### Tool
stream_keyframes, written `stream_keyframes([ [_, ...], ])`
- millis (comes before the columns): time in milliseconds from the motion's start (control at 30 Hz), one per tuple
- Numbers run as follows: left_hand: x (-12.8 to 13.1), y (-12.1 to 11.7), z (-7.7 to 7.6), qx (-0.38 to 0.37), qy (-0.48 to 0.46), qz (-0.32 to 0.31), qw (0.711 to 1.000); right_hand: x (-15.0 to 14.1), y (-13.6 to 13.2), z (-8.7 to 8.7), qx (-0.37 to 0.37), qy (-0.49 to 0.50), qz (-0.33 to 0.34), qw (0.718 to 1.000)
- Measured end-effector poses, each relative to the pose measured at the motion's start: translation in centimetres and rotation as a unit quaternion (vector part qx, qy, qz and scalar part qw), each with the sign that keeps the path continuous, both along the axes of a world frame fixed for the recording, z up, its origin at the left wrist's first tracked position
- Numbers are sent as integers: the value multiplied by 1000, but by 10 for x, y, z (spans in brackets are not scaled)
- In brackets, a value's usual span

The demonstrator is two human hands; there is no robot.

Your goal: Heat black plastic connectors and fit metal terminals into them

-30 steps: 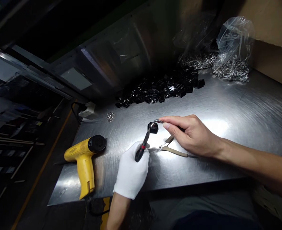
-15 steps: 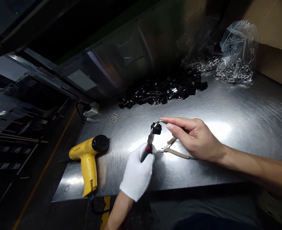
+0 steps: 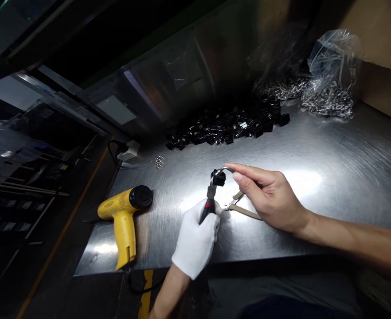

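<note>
My left hand (image 3: 195, 241), in a white glove, is closed round pliers (image 3: 209, 201) with a dark, red-banded handle. Their metal nose points up and meets a small black block-shaped part (image 3: 219, 178) held above the table. Bare, my right hand (image 3: 275, 197) pinches a thin curved grey metal piece (image 3: 228, 168) between thumb and fingers. The piece's other end reaches the top of the black part; how they join is too small to tell. Beneath my right hand lie beige-handled cutters (image 3: 245, 212), partly covered by it.
A yellow heat gun (image 3: 124, 221) lies at the table's left. Small metal pins (image 3: 158, 161) lie beyond it. A heap of black parts (image 3: 228, 126) runs along the back of the metal table (image 3: 348, 177). Clear bags (image 3: 330, 97) of metal fittings stand back right, beside a cardboard box (image 3: 383, 88).
Both hands, with the pliers, black part and curved piece, have shifted slightly right. Their grips look the same. The whole view has also moved a little.
</note>
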State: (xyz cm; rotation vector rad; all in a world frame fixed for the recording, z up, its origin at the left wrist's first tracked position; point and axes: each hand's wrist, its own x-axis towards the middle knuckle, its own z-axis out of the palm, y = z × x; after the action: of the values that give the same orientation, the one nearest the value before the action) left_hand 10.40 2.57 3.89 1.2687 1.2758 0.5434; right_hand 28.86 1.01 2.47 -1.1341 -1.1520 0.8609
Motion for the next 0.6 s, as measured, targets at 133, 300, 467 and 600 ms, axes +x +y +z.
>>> stream_keyframes([
  [133, 4, 0, 1, -5, -13, 8, 1000, -3, -2, -2, 1, 6, -17, 1000],
  [300, 8, 1, -1, -14, -24, 16, 999, -5, -1, -3, -4, 16, -29, 999],
  [467, 10, 1, -1, -22, -27, 22, 999, -9, -1, -3, -6, 22, -36, 999],
  [600, 12, 1, 0, -26, -42, 27, 998, -13, -1, -7, -2, 27, -47, 999],
])
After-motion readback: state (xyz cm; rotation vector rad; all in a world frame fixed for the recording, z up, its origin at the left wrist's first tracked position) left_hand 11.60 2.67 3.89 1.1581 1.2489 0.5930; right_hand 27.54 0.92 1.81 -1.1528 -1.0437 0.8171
